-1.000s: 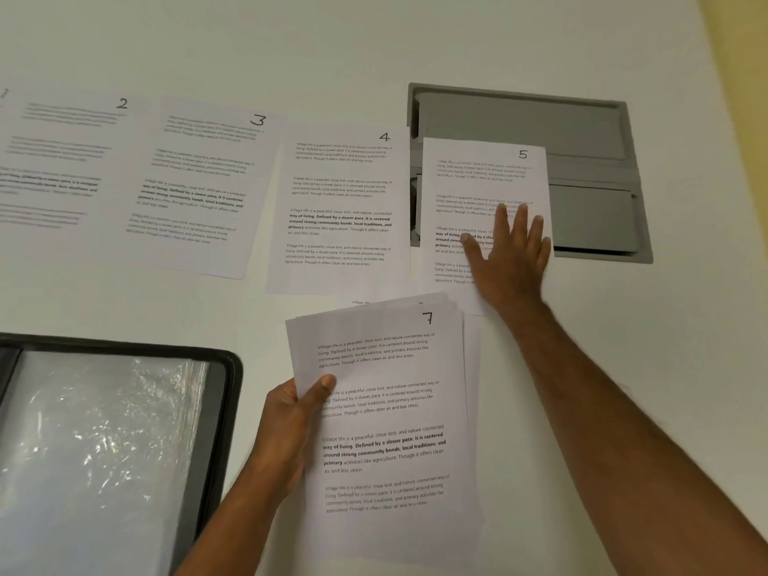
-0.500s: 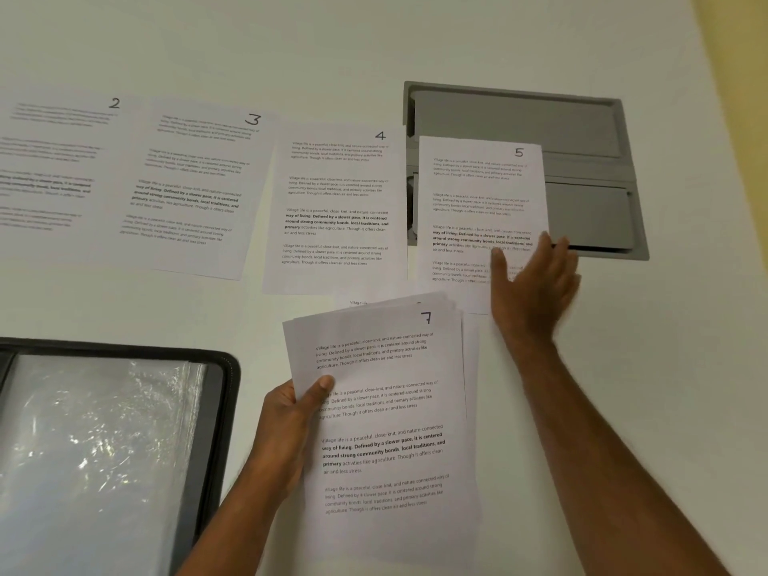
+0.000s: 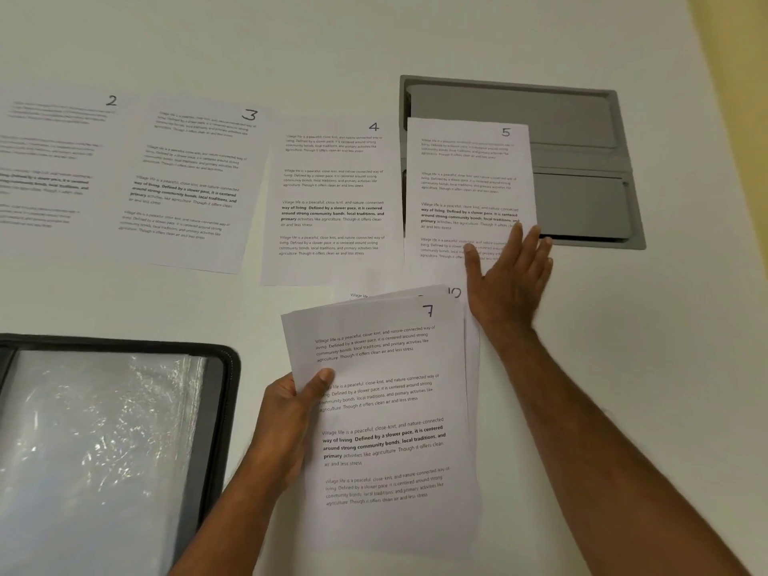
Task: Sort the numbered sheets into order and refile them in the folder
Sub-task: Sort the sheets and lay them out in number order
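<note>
head | white table (image 3: 623, 367) | grey recessed tray (image 3: 582, 118) | yellow wall (image 3: 744, 56)

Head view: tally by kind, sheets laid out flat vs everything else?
Sheets laid out flat: 4, numbered 2, 3, 4, 5
Held stack, 7 on top: 1 (sheet count hidden)
Folder: 1
Grey tray: 1
Total: 7

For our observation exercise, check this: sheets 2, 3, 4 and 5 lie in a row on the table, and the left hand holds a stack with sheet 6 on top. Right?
Not quite. The head view shows the stack in the left hand has sheet 7 on top, not 6. Sheets 2, 3, 4 and 5 do lie in a row on the table.
</note>
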Demonstrator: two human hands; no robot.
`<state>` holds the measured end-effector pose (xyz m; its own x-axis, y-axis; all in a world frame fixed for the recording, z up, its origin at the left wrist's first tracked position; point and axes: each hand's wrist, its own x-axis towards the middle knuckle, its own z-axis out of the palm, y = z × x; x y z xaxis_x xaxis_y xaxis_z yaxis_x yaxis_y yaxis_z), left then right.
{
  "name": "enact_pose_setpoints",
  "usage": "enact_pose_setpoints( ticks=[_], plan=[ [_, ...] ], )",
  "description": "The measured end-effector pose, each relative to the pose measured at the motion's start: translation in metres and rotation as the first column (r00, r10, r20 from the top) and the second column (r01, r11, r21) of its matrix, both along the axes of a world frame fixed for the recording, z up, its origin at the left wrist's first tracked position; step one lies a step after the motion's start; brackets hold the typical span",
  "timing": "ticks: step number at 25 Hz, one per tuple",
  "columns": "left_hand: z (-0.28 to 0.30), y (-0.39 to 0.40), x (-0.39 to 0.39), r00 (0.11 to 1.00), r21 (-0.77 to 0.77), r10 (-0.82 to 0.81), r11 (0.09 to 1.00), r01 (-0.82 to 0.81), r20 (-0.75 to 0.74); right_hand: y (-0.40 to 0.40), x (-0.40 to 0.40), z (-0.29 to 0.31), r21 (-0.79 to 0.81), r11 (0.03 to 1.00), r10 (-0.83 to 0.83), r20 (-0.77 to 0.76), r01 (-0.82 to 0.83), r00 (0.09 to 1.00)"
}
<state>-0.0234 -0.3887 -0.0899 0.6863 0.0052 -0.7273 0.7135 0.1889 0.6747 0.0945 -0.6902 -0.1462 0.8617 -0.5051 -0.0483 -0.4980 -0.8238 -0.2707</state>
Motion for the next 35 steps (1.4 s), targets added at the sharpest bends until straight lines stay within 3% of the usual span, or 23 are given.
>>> enact_pose_setpoints(
  ticks=[2, 4, 8, 11, 14, 22, 24, 29, 32, 35],
  plan=[
    [0.000, 0.000, 0.001, 1.000, -0.015, 0.002, 1.000, -0.002, 0.002, -0.002, 0.002, 0.001, 0.048, 0.999, -0.009, 0.027, 0.008, 1.000],
    [-0.001, 0.001, 0.002, 1.000, -0.037, 0.004, 0.999, -0.004, 0.004, -0.002, -0.002, 0.008, 0.199, 0.980, -0.049, 0.153, 0.018, 0.987],
    [-0.001, 0.009, 0.000, 1.000, -0.132, 0.022, 0.991, -0.022, 0.000, 0.017, -0.045, 0.038, 0.543, 0.840, -0.259, 0.387, 0.008, 0.885],
    [0.000, 0.015, 0.000, 0.998, -0.212, 0.057, 0.976, -0.056, -0.002, 0.036, -0.096, 0.061, 0.731, 0.681, -0.385, 0.324, 0.030, 0.864],
    [0.002, 0.016, 0.002, 0.998, -0.235, 0.055, 0.970, -0.059, -0.023, 0.054, -0.138, 0.067, 0.845, 0.535, -0.378, 0.220, 0.018, 0.899],
    [0.002, 0.023, -0.006, 0.998, -0.211, -0.032, 0.977, 0.021, -0.050, 0.062, -0.171, 0.072, 0.931, 0.355, -0.350, 0.053, 0.081, 0.935],
    [0.002, 0.023, -0.010, 0.997, -0.203, -0.055, 0.978, 0.043, -0.058, 0.062, -0.172, 0.080, 0.922, 0.384, -0.302, 0.075, 0.049, 0.950],
    [0.005, 0.022, -0.021, 0.999, -0.222, -0.034, 0.975, 0.032, -0.008, 0.070, -0.194, 0.075, 0.804, 0.590, -0.230, 0.249, -0.068, 0.941],
    [0.005, 0.020, -0.025, 1.000, -0.209, 0.009, 0.978, -0.005, 0.018, 0.075, -0.201, 0.077, 0.842, 0.540, -0.314, 0.193, 0.008, 0.930],
    [0.003, 0.021, -0.024, 0.999, -0.201, 0.032, 0.979, -0.024, 0.034, 0.071, -0.199, 0.076, 0.901, 0.424, -0.439, 0.116, 0.092, 0.891]
  ],
)
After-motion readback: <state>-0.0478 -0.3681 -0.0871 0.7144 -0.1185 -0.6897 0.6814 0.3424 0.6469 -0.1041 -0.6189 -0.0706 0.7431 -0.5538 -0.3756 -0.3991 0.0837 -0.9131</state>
